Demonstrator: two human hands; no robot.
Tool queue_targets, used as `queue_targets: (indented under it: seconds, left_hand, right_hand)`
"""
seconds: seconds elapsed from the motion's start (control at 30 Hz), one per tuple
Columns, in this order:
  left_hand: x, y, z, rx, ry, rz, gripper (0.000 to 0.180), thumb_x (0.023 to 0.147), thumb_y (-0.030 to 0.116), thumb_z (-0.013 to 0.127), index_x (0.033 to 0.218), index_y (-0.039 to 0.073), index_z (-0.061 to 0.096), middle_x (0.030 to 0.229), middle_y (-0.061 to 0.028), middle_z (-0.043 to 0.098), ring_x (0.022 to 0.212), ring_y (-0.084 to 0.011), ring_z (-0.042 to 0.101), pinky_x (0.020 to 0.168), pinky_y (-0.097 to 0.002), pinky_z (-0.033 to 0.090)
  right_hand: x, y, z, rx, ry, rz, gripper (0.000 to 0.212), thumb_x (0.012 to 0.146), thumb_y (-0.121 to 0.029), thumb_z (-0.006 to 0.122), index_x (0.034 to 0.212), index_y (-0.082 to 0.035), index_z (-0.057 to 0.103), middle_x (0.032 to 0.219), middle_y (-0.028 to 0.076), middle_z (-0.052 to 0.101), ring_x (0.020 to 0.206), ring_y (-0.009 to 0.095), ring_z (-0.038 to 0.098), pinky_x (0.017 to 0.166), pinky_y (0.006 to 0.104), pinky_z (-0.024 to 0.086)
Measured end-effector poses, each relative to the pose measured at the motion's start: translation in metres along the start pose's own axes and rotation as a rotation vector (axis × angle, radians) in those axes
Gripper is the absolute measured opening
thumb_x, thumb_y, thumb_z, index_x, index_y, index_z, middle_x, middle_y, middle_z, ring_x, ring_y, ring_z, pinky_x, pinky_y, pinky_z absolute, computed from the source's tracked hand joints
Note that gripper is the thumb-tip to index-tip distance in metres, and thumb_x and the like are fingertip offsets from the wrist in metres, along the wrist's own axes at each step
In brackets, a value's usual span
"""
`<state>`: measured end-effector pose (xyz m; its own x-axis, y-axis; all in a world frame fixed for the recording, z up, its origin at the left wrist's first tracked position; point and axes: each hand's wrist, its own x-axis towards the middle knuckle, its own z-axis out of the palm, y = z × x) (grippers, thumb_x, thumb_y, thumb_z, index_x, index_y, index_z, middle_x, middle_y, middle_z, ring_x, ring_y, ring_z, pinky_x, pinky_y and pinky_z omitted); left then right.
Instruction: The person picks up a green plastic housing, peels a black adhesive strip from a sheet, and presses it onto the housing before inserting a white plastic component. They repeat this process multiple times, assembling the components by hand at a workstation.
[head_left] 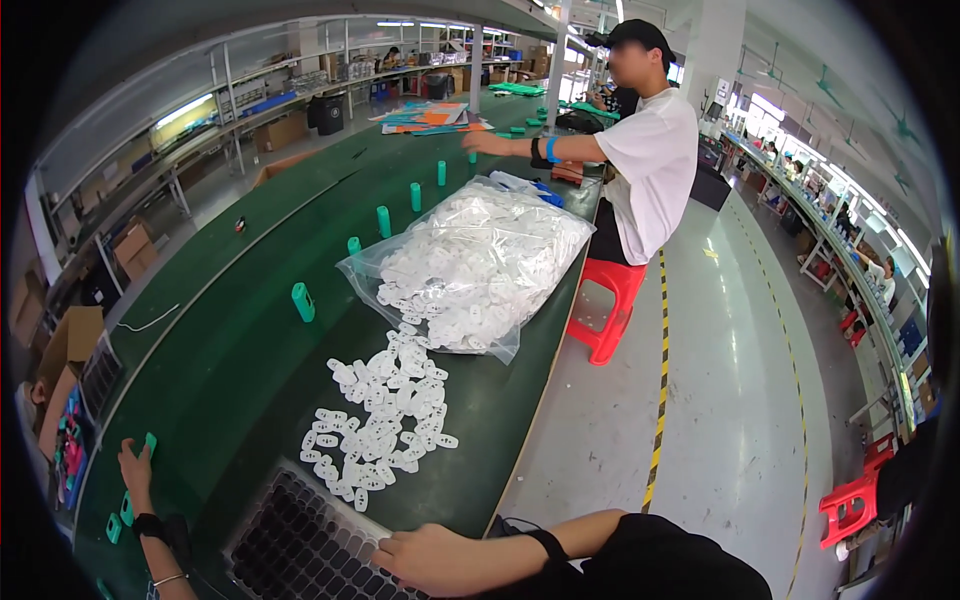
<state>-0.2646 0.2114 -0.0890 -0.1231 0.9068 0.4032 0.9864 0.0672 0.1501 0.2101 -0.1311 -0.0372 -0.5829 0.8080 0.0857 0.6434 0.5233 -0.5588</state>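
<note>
At the lower left, my left hand (pixel 134 470) has its fingers closed around a small teal plastic case (pixel 150 443) above the green table. More teal cases (pixel 126 508) lie beside that wrist. My right hand (pixel 428 556) rests at the right side of a dark tray (pixel 285 525) with rows of rounded pockets. Its fingers are curled down at the tray, and whatever they pinch is hidden. Beyond the tray spreads a loose pile of small white plastic pieces (pixel 385 415), each with dark marks. A large clear bag (pixel 480 260) full of such pieces lies open toward the pile.
Several teal cases (pixel 303 302) stand in a row along the green table (pixel 240 370). Across from the bag, a person in a white shirt (pixel 655 160) sits on a red stool (pixel 605 310), arm stretched over the table. Orange and blue sheets (pixel 430 118) lie farther back.
</note>
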Motion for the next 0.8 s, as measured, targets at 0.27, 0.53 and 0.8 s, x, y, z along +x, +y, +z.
queue_targets:
  seconds: [0.27, 0.53, 0.8]
  left_hand:
    - [0.005, 0.175, -0.053, -0.342, -0.006, 0.372, 0.053, 0.081, 0.014, 0.064, 0.129, 0.006, 0.043, 0.123, -0.0202, 0.049, 0.117, -0.0372, 0.045, 0.099, -0.0416, 0.036]
    - [-0.023, 0.385, -0.046, -0.622, -0.312, 0.584, 0.070, 0.079, 0.024, 0.068, 0.137, 0.010, 0.033, 0.129, -0.0236, 0.042, 0.123, -0.0371, 0.041, 0.103, -0.0400, 0.034]
    - [0.000, 0.462, 0.024, -0.604, -0.207, 0.425, 0.070, 0.077, 0.026, 0.069, 0.138, 0.017, 0.034, 0.127, -0.0190, 0.045, 0.117, -0.0379, 0.045, 0.096, -0.0479, 0.040]
  right_hand:
    - [-0.023, -0.017, 0.001, -0.127, 0.113, 0.090, 0.026, 0.075, -0.018, 0.060, 0.093, -0.002, 0.051, 0.086, 0.012, 0.051, 0.082, 0.027, 0.055, 0.059, 0.0353, 0.046]
    - [-0.004, 0.008, 0.005, 0.036, 0.061, 0.059, 0.035, 0.070, -0.010, 0.070, 0.093, 0.004, 0.047, 0.089, 0.015, 0.055, 0.084, 0.029, 0.060, 0.062, 0.0368, 0.050]
    - [0.000, 0.014, 0.002, 0.091, 0.050, -0.064, 0.040, 0.068, -0.011, 0.072, 0.095, 0.006, 0.047, 0.084, 0.017, 0.056, 0.078, 0.034, 0.061, 0.062, 0.0407, 0.049]
